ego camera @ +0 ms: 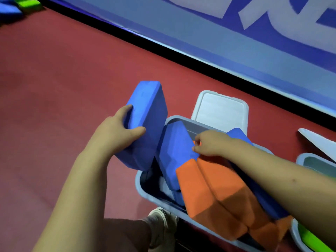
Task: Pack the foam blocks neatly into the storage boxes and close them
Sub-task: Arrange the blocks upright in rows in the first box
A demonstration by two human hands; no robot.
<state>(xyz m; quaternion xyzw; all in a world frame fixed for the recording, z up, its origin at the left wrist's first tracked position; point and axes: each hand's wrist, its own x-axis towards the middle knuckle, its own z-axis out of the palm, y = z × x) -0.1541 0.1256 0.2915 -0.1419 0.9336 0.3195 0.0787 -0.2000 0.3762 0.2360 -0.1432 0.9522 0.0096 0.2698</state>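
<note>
A pale blue storage box (145,190) stands on the red floor, crowded with foam blocks on edge. My left hand (123,128) grips a big blue foam block (145,120), tilted above the box's left rim. Inside, a second blue block (172,151) leans beside two orange blocks (209,188), and another blue block (238,133) shows behind my right arm. My right hand (209,142) pinches the top edge where the blue and orange blocks meet. The box's white lid (220,111) lies on the floor just behind it.
A second pale box (301,233) at the right edge holds a green block (312,240); its lid (316,140) lies behind it. A blue wall panel runs along the far side. More blue and green blocks (21,4) lie at the far left. My shoe (161,219) is beside the box.
</note>
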